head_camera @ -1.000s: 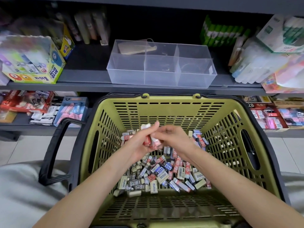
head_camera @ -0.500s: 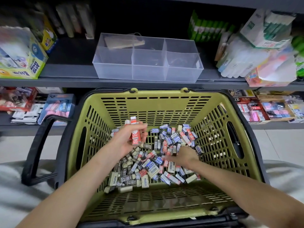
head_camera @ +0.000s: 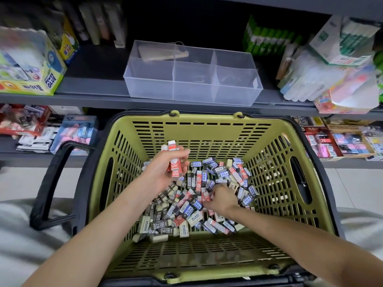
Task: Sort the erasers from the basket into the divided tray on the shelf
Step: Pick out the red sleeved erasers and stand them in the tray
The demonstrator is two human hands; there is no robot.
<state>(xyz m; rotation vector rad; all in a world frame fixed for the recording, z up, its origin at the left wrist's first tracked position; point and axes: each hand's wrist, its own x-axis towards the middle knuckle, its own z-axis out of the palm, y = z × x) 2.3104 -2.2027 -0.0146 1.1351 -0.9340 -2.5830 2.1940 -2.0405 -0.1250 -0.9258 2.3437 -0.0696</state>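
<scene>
Head view, from the left: a yellow-green glue box (head_camera: 31,65) stands on the grey shelf (head_camera: 93,85). Below it, the basket's black handle (head_camera: 53,183) juts out to the side.

The left hand (head_camera: 163,170) is raised above the left part of the heap, palm turned up. Its fingers and thumb are curled round a small bunch of red-sleeved erasers (head_camera: 175,162), whose white ends stick up past the fingertips.

The olive-green basket (head_camera: 207,131) fills the middle of the view. The pile of erasers (head_camera: 192,206), in black, blue, red and cream sleeves, lies on its floor towards the far side. It runs from under the left hand across to beyond the right hand.

Above and behind the basket, the clear divided tray (head_camera: 192,92) sits on the shelf, well apart from both hands. No erasers show in its front compartments, and a flat beige item (head_camera: 163,53) lies in its rear section.

The right hand (head_camera: 221,198) is down in the pile, knuckles up and fingers bent among the erasers. Its fingertips are at one red eraser (head_camera: 206,197); whether they have closed on it cannot be told.

At the far right, packaged stock (head_camera: 331,69) crowds the shelf.
</scene>
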